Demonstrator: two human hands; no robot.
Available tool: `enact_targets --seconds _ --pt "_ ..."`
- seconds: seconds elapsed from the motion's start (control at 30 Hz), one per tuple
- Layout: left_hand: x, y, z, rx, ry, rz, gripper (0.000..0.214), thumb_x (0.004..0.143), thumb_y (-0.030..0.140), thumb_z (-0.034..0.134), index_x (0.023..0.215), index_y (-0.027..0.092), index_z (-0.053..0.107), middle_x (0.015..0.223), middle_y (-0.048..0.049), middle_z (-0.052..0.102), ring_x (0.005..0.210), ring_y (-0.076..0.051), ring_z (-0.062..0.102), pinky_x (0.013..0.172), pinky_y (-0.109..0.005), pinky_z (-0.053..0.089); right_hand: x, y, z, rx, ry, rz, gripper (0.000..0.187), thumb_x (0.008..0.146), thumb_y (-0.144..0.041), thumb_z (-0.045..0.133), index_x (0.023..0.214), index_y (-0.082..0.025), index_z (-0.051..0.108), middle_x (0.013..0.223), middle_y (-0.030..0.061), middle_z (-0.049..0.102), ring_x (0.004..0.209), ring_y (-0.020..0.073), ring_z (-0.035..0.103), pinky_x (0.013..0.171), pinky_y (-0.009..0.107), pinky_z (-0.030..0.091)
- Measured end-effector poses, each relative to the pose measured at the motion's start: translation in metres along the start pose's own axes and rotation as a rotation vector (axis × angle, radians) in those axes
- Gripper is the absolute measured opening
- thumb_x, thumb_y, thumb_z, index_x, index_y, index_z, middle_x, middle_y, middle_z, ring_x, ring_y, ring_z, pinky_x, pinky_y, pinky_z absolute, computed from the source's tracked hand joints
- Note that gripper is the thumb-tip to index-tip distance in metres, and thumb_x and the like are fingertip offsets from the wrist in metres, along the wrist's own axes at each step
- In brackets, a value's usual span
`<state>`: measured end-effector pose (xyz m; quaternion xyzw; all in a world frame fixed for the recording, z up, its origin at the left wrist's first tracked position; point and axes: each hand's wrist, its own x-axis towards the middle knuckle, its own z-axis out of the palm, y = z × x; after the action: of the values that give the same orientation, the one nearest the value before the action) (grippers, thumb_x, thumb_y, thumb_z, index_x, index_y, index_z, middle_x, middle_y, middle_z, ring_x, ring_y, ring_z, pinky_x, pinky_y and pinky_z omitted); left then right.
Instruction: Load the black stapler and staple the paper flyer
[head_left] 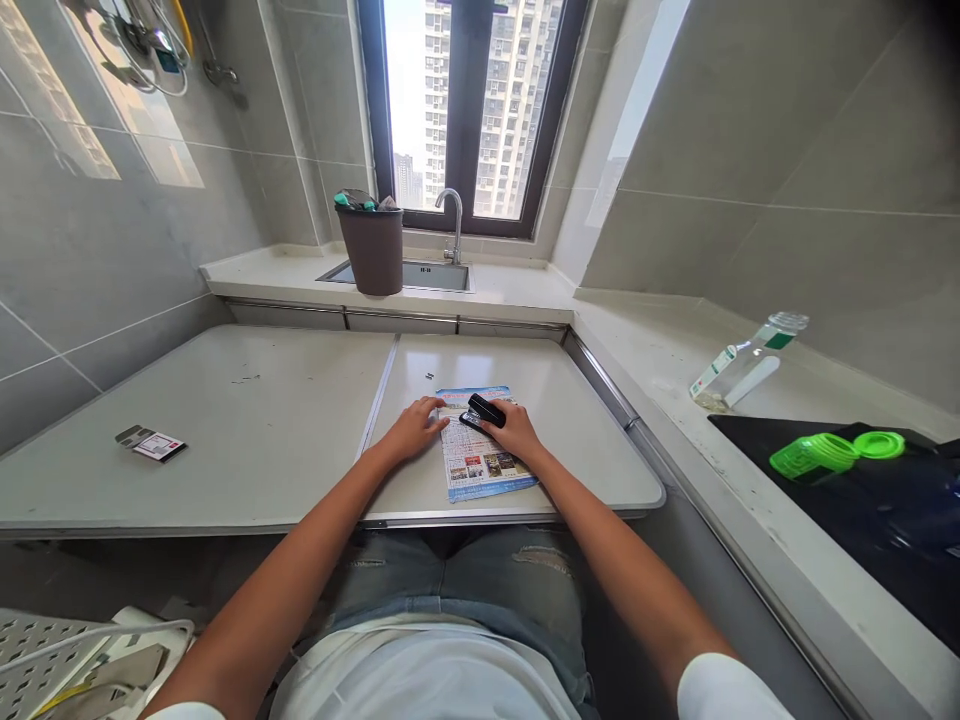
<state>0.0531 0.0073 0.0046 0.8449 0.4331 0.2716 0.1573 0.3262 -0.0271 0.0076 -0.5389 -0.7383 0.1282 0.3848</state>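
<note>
Lying flat on the bench (592,430) right in front of the person is a paper leaflet (484,465), with its long side running away from the body. Both hands are at its far end. The left hand (411,428) is open, fingers flat, touching the left edge of the paper. The right hand (516,432) is curled around a black stapler (486,410). The stapler lies across the top of the leaflet, its nose pointing left toward the left hand's fingertips, which are just beside it
</note>
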Motion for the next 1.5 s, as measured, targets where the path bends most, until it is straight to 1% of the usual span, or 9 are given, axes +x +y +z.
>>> enact_targets --seconds 0.07,0.17,0.37,0.57,0.7,0.87,1.03,1.17,1.5 --pt "0.003 0.004 0.011 0.002 -0.067 0.049 0.048 0.100 0.045 0.057 0.141 0.019 0.059 0.148 -0.0158 0.061 0.137 -0.033 0.057 0.118 -0.051 0.042 -0.001 0.002 -0.001 0.036 0.022 -0.005 0.034 0.084 -0.022 0.079 0.118 -0.025 0.076 0.113 0.0046 0.080 0.105 0.0281 0.074 0.097 0.042 0.055" --pt "0.003 0.001 0.018 0.050 -0.115 0.103 0.048 0.099 0.045 0.060 0.140 0.019 0.062 0.156 -0.0159 0.056 0.145 -0.035 0.051 0.124 -0.056 0.035 -0.003 0.006 -0.005 0.099 0.032 -0.016 0.039 0.084 -0.023 0.080 0.123 -0.027 0.075 0.115 0.0037 0.080 0.108 0.0283 0.074 0.101 0.045 0.055" --pt "-0.004 0.001 0.012 0.034 -0.132 0.093 0.042 0.100 0.040 0.057 0.136 0.020 0.064 0.159 -0.0148 0.054 0.148 -0.035 0.049 0.127 -0.061 0.029 -0.002 0.011 -0.008 0.170 -0.062 -0.148 0.044 0.086 -0.021 0.079 0.129 -0.029 0.074 0.127 0.0041 0.077 0.119 0.0280 0.072 0.110 0.048 0.052" --pt "-0.005 0.010 0.006 0.038 -0.155 0.162 0.040 0.102 0.038 0.054 0.137 0.024 0.066 0.155 -0.0113 0.059 0.156 -0.035 0.038 0.127 -0.066 0.025 0.002 0.011 -0.006 0.177 -0.045 -0.199 0.045 0.087 -0.026 0.080 0.131 -0.028 0.072 0.126 0.0054 0.077 0.117 0.0266 0.071 0.106 0.045 0.052" --pt "-0.005 0.009 0.006 0.032 -0.131 0.118 0.034 0.100 0.037 0.059 0.130 0.026 0.070 0.146 -0.0099 0.066 0.151 -0.035 0.047 0.127 -0.068 0.023 0.000 0.009 -0.016 0.158 0.195 -0.144 0.017 0.096 -0.039 0.071 0.102 -0.024 0.076 0.099 0.0044 0.076 0.091 0.0219 0.067 0.088 0.037 0.052" --pt "-0.006 0.004 0.010 0.009 -0.081 0.154 0.030 0.098 0.034 0.061 0.124 0.025 0.073 0.141 -0.0104 0.069 0.134 -0.031 0.062 0.123 -0.057 0.037 -0.005 0.013 -0.024 0.078 0.334 -0.112 0.049 0.104 -0.041 0.057 0.059 -0.022 0.060 0.061 0.0002 0.057 0.065 0.0176 0.053 0.071 0.033 0.042" --pt "-0.006 0.001 0.013 0.024 -0.055 0.192 0.032 0.099 0.033 0.061 0.128 0.025 0.072 0.140 -0.0104 0.070 0.133 -0.030 0.063 0.118 -0.050 0.044 -0.006 0.017 -0.022 0.038 0.344 -0.111 0.049 0.101 -0.034 0.056 0.053 -0.022 0.056 0.056 -0.0004 0.054 0.062 0.0168 0.051 0.071 0.032 0.041" --pt "-0.006 0.004 0.011 0.040 -0.091 0.194 0.038 0.101 0.035 0.057 0.136 0.024 0.068 0.144 -0.0112 0.067 0.136 -0.030 0.060 0.118 -0.051 0.043 -0.006 0.017 -0.022 0.010 0.356 -0.088 0.047 0.098 -0.031 0.056 0.052 -0.023 0.053 0.056 0.0007 0.055 0.064 0.0178 0.050 0.071 0.033 0.040" --pt "-0.005 0.012 0.008 -0.007 -0.099 0.158 0.036 0.099 0.036 0.058 0.132 0.025 0.069 0.141 -0.0107 0.068 0.134 -0.032 0.060 0.120 -0.053 0.040 -0.004 0.025 -0.017 -0.017 0.349 -0.007 0.043 0.091 -0.026 0.051 0.049 -0.025 0.041 0.057 0.0013 0.052 0.064 0.0191 0.048 0.069 0.035 0.042"
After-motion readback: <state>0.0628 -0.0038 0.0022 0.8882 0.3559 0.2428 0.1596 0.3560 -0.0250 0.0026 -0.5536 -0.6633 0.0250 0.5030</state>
